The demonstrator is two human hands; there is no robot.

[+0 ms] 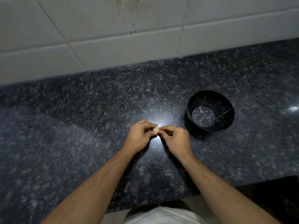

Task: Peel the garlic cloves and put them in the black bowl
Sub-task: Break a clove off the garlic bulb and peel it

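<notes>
The black bowl (210,110) stands on the counter (80,126), only its gold-veined inside showing. Left hand (139,136) and right hand (174,138) pinch one garlic clove (156,129).

A dark speckled granite countertop (84,120) stretched the full width of the view, polished enough that a bright glare of overhead light (159,125) sat on it near the middle, and a smaller glint (293,108) showed at the far right. Behind it rose a wall of large pale tiles (113,29), thin grout lines running across, with brownish streaks and stains (129,13) trailing down the upper middle. The counter's front edge fell away at the lower right into deep shadow (275,194).
</notes>
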